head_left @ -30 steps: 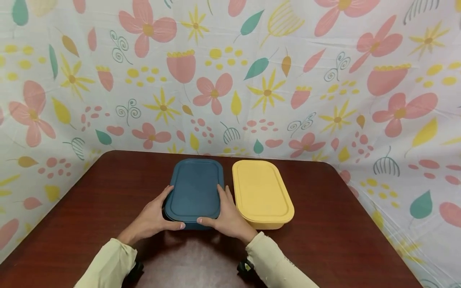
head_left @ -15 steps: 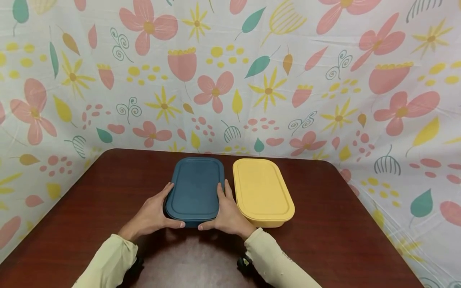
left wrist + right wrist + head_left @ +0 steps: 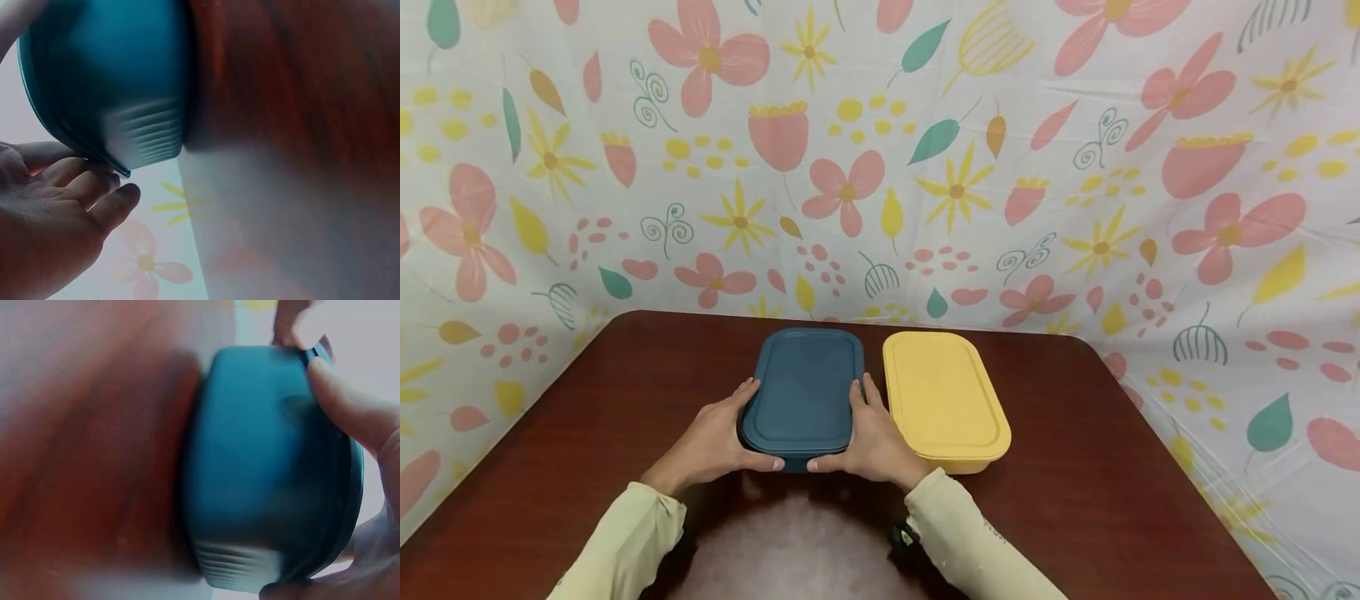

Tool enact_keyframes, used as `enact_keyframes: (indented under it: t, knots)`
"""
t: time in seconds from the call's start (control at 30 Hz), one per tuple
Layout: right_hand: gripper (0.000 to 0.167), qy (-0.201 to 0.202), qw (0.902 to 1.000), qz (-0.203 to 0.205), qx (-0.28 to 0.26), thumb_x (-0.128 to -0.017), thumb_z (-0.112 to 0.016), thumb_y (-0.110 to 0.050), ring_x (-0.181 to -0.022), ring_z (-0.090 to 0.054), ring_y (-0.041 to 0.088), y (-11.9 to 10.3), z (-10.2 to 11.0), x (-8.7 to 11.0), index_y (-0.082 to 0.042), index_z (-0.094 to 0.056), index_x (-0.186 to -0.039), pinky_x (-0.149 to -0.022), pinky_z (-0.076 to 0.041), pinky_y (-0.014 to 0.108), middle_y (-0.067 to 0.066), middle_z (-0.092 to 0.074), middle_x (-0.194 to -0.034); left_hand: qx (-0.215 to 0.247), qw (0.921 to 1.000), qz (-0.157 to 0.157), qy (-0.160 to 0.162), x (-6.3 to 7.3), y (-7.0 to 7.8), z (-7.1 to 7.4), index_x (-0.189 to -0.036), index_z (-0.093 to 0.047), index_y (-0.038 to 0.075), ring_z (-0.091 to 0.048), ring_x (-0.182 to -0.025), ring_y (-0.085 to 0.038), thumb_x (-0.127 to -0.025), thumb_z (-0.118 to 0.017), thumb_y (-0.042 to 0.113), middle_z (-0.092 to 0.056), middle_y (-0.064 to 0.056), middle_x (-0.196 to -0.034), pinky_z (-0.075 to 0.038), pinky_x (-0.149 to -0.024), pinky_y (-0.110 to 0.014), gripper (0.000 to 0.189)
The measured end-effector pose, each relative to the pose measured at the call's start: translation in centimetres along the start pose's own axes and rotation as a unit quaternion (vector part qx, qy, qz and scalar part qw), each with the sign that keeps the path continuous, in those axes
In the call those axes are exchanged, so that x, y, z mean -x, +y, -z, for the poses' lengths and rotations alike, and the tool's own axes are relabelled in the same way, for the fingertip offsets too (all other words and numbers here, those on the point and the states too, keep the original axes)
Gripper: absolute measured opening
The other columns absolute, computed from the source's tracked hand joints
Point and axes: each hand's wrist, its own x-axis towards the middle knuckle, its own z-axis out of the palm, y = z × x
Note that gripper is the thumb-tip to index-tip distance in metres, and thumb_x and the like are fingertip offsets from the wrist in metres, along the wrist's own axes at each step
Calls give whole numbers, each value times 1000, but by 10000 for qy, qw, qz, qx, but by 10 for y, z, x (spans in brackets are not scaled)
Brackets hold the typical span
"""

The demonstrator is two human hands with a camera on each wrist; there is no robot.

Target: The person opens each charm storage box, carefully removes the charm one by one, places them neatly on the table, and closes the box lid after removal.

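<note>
A dark blue rectangular food container [image 3: 808,387] with a lid lies lengthwise on the table, held between both hands. My left hand [image 3: 715,442] grips its near left corner, thumb along the front and fingers on the left side. Mirroring it, my right hand [image 3: 880,437] holds the near right corner, the thumbs pointing at each other with a gap between. In the left wrist view, fingertips of the left hand [image 3: 56,219] sit right at the lid's rim, above ribbed walls. The right wrist view shows the right hand [image 3: 375,556] around the container's [image 3: 250,450] rim.
A yellow lidded container [image 3: 946,396] of like shape stands just right of the blue one, close to the right hand's fingers. Both are on a dark reddish-brown table [image 3: 1090,492]. A flower-printed cloth [image 3: 880,167] hangs behind the table's back edge and along its sides.
The right thumb has slipped from the lid's front edge slightly down onto the front wall. Otherwise the hands and both containers stay nearly where they were.
</note>
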Motion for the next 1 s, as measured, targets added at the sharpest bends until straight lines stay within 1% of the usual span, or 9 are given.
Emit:
enact_keyframes:
  t: [0.1, 0.27, 0.33, 0.5, 0.6, 0.7, 0.83, 0.93, 1.0]
  knots:
    - [131, -103, 9999, -39, -71, -69, -89, -53, -154, -23, 42, -4, 9, -1, 5, -14, -159, -114, -43, 50, 25, -6, -168, 104, 9998, 130, -65, 0, 3, 5, -158, -24, -1, -45, -140, -47, -67, -88, 57, -27, -26, -163, -49, -104, -58, 126]
    - [126, -166, 9997, -76, -187, -69, -89, -53, -152, -28, 42, -11, 27, -4, 4, -20, -158, -114, -44, 52, 25, -14, -167, 297, 9990, 310, -130, -4, 8, 18, -159, -24, 1, -56, -130, -42, -71, -86, 57, -41, -26, -156, -54, -98, -53, 121]
    - [125, -182, 9996, -133, -184, -69, -88, -54, -151, -30, 40, -13, 32, -6, 4, -23, -158, -114, -44, 52, 23, -18, -166, 318, 9987, 356, -159, -6, 9, 22, -159, -25, 2, -56, -130, -40, -73, -84, 57, -45, -25, -153, -54, -98, -52, 118]
    - [119, -320, 9993, -197, -29, -72, -86, -56, -150, -34, 39, -16, 42, -9, 3, -27, -157, -113, -44, 52, 23, -25, -165, 329, 9983, 421, -253, -8, 11, 27, -159, -26, 4, -51, -136, -41, -76, -81, 59, -43, -23, -155, -51, -102, -55, 114]
    - [116, -317, 9993, -140, -157, -74, -86, -53, -147, -39, 39, -17, 49, -10, 3, -27, -157, -112, -45, 53, 23, -28, -163, 459, 9978, 415, -221, -9, 12, 29, -160, -23, 5, -51, -136, -42, -79, -79, 58, -45, -24, -154, -50, -103, -56, 112]
    - [115, -197, 9986, -18, -497, -73, -88, -46, -142, -46, 36, -16, 54, -12, 2, -27, -157, -110, -47, 50, 20, -35, -161, 741, 9968, 303, 5, -10, 14, 30, -162, -19, 7, -50, -137, -41, -82, -79, 53, -46, -22, -154, -50, -103, -56, 110]
    - [117, 14, 9958, 183, -893, -67, -94, -38, -135, -54, 29, -17, 61, -11, -3, -28, -158, -107, -50, 45, 13, -46, -155, 1181, 9916, 148, 504, -8, 20, 34, -163, -15, 11, -51, -136, -40, -86, -79, 42, -45, -20, -155, -51, -101, -55, 105]
    - [115, 54, 9897, 427, -1363, -68, -95, -26, -134, -57, 28, -18, 67, -11, -4, -28, -159, -107, -51, 44, 13, -49, -154, 1357, 9864, 56, 926, -5, 25, 40, -163, -17, 13, -52, -136, -40, -90, -76, 33, -45, -20, -156, -50, -103, -57, 95]
    - [105, 163, 9834, 617, -1699, -72, -91, -15, -134, -58, 29, -20, 70, -11, -3, -30, -157, -107, -52, 43, 14, -47, -155, 1379, 9820, -70, 1292, -3, 28, 42, -162, -22, 14, -50, -138, -40, -93, -74, 28, -44, -19, -157, -48, -106, -58, 87]
